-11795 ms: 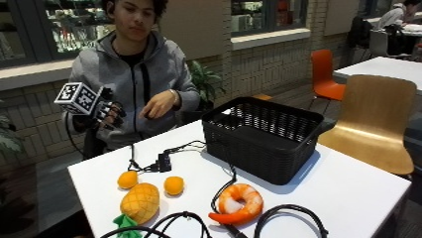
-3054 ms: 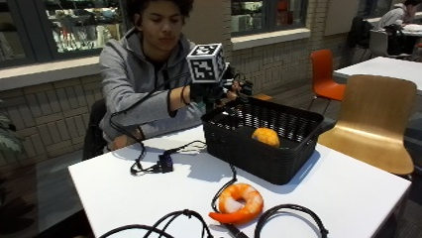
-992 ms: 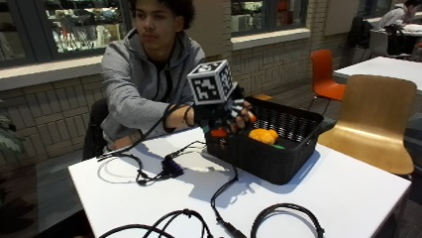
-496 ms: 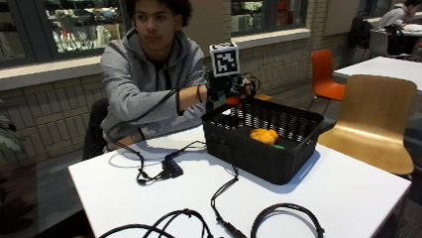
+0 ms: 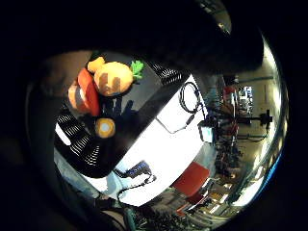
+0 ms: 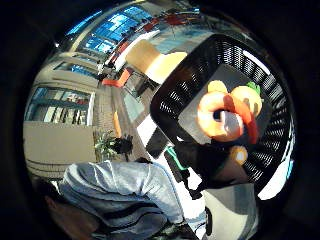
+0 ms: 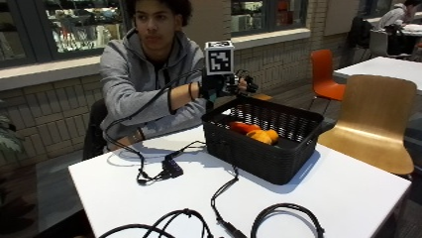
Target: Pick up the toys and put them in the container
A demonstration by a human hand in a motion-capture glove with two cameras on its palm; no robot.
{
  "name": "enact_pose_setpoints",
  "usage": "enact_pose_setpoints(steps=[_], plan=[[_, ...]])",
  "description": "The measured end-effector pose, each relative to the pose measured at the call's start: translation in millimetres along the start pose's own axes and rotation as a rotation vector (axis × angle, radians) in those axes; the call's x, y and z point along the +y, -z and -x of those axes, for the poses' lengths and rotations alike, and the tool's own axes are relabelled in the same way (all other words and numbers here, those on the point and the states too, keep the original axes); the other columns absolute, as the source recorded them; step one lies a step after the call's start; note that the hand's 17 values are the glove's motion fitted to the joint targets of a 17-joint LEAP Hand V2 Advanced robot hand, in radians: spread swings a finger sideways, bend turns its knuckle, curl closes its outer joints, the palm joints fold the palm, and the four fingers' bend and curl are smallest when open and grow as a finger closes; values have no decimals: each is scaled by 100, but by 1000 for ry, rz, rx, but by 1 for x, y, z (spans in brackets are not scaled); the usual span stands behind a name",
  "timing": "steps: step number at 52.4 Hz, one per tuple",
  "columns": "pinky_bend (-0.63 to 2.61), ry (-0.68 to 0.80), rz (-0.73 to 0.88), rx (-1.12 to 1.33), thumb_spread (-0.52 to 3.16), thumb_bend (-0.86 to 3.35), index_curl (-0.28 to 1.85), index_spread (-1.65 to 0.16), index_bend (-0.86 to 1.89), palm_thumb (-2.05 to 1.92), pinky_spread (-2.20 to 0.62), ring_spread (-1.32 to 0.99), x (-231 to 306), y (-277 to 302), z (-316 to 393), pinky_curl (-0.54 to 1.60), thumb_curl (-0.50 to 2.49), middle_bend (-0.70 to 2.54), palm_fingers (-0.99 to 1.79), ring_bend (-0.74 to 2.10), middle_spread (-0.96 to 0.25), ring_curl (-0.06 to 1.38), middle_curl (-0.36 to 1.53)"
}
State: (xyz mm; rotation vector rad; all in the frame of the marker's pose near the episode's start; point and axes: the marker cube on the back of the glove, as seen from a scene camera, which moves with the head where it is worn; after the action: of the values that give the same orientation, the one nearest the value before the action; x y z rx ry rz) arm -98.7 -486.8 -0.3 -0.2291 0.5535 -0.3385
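Looks like we're basically at the end of the drop-off step. Right hand [image 7: 232,85] hangs above the back rim of the black basket [image 7: 264,148], fingers spread and slack, holding nothing afaict. Toys are all inside: the orange ring plushie [image 6: 220,116], the pineapple-ish one [image 5: 115,78] and a small orange ball [image 5: 105,127] on the basket floor. Table [image 7: 356,188] only shows cables [image 7: 198,220], no toys. Next move imo: just pull the hand clear, nothing left to grab.

Outside cam across the surface [image 7: 356,193] facing the person, mid-range, both palm cams look down into the basket [image 7: 264,148] (close, from above), all three share basket interior
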Motion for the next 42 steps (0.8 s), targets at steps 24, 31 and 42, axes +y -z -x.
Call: enact_pose_setpoints(steps=[24, 31, 42], plan=[[54, -385, 157, 180, 137, 1, 35, -31, 18, 12, 6, -6, 180, -53, -98, 32, 35, 17, -7, 17, 3, 32, 46], [52, -539, 162, -19, 141, 1, 36, -31, 18, 15, 6, -6, 238, -81, -128, 32, 34, 18, -6, 18, 3, 31, 44], [51, -648, 40, -121, 148, 2, 37, -31, 18, 18, 6, -6, 300, -121, -155, 33, 34, 18, -5, 18, 3, 30, 42]])
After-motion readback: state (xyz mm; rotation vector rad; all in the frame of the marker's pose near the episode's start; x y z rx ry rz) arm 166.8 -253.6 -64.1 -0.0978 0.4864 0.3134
